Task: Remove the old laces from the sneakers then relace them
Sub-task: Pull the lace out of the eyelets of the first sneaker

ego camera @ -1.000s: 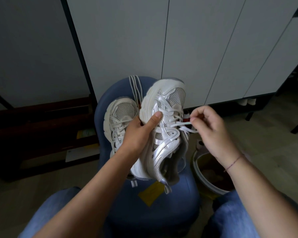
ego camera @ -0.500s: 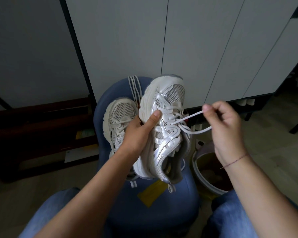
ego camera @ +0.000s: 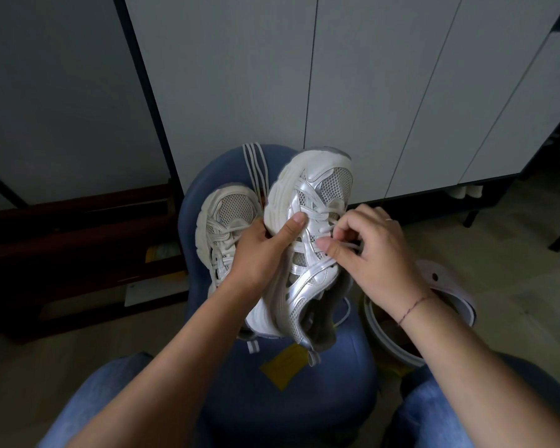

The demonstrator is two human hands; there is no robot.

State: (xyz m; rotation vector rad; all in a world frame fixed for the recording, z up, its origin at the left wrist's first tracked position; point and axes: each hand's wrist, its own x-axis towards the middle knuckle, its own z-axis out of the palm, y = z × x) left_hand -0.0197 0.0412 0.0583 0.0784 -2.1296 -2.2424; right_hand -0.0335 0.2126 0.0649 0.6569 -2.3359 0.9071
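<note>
My left hand [ego camera: 262,250] grips a white and silver sneaker [ego camera: 307,202] by its side, toe pointing away, thumb laid over the upper. My right hand [ego camera: 369,250] is at the sneaker's lacing, its fingers curled and pinching the white lace [ego camera: 353,245] near the middle eyelets. A second white sneaker [ego camera: 222,221] lies on the blue stool [ego camera: 337,376] to the left, still laced. A bundle of loose white laces [ego camera: 256,169] lies on the stool behind the sneakers.
A yellow tag [ego camera: 285,367] lies on the stool seat. A white bucket [ego camera: 398,347] and a pale clog [ego camera: 446,286] sit on the floor at right. White cabinet doors [ego camera: 369,92] stand behind, a dark low shelf [ego camera: 78,240] at left. My knees in jeans [ego camera: 101,402] flank the stool.
My right hand pulled a stretch of lace out to the right, then came back in to the eyelets and now pinches the lace close to the shoe. The left hand kept its grip.
</note>
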